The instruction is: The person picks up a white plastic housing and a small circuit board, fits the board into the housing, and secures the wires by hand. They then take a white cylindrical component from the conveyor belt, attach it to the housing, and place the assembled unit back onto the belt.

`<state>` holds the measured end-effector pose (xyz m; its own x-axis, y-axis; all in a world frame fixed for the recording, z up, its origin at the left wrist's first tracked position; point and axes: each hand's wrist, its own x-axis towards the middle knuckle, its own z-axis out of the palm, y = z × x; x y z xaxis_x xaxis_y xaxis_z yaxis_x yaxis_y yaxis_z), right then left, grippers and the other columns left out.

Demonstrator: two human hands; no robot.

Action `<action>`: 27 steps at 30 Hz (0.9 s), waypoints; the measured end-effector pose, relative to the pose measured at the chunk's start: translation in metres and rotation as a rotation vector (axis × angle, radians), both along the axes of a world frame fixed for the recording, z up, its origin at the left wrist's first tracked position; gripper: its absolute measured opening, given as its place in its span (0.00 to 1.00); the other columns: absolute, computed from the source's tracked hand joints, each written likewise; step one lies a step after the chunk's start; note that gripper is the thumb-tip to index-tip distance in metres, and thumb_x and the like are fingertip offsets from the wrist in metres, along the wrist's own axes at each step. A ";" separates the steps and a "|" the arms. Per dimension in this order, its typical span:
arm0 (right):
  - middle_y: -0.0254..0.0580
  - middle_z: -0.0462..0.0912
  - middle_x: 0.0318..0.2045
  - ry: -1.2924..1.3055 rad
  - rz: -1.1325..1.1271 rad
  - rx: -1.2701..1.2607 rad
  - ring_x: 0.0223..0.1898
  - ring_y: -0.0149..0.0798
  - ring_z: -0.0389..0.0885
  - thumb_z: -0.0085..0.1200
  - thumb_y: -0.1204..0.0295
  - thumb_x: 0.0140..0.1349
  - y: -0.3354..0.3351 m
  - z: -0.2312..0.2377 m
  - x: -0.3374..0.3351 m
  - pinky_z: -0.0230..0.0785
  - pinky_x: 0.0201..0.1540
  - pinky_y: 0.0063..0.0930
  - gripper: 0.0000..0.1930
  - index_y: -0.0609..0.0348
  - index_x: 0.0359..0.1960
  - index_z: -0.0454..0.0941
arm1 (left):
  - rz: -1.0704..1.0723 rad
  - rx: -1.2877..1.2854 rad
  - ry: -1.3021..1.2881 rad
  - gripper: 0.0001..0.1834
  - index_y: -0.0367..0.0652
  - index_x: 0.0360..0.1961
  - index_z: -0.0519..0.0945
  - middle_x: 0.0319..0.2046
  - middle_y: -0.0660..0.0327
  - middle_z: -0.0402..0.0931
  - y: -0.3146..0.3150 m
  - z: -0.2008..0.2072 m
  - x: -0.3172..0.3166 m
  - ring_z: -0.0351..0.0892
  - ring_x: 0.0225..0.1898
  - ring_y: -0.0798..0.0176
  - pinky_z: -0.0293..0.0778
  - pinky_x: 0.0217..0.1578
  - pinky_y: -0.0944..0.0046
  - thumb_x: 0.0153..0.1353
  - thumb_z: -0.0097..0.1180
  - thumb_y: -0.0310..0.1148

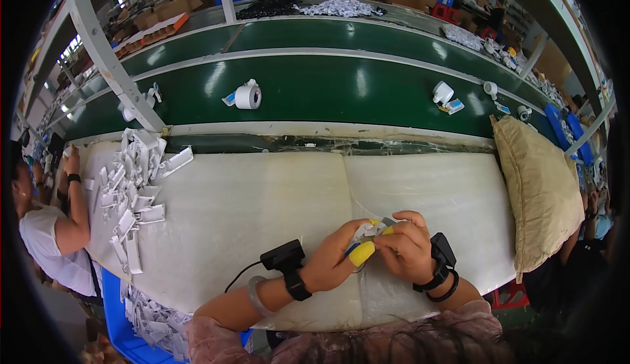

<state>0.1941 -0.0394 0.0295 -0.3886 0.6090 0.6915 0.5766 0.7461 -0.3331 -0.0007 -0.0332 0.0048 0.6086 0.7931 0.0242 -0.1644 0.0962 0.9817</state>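
My left hand [332, 259] and my right hand [407, 249] meet over the near middle of the table, fingers closed round a small white plastic part [366, 233]. The fingers cover much of it, so its full shape is hidden. Bright yellow [362, 254] shows at the fingertips of both hands; I cannot tell whether these are finger covers or pieces of the part. A bit of blue shows beside the left fingers. Both wrists carry black strapped devices, and a cable trails from the left one.
White plastic pieces [134, 193] are heaped on the pale table sheet [275, 193] at left. A blue bin [125, 328] of white parts stands below. A tan sack [538, 196] leans at right. White round units [248, 95] lie on the green conveyor [315, 91]. A co-worker [56, 233] works at far left.
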 end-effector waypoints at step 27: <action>0.36 0.75 0.27 -0.007 -0.037 0.019 0.31 0.41 0.76 0.65 0.79 0.41 -0.005 -0.008 -0.006 0.72 0.43 0.37 0.12 0.56 0.30 0.79 | 0.134 0.215 0.180 0.15 0.36 0.53 0.71 0.25 0.66 0.71 0.001 -0.004 0.002 0.67 0.23 0.76 0.65 0.25 0.74 0.69 0.42 0.29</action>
<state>0.1883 -0.0442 0.0214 -0.3707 0.6097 0.7006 0.6065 0.7302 -0.3147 0.0012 -0.0320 0.0009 0.5088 0.8549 0.1018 0.0165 -0.1279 0.9916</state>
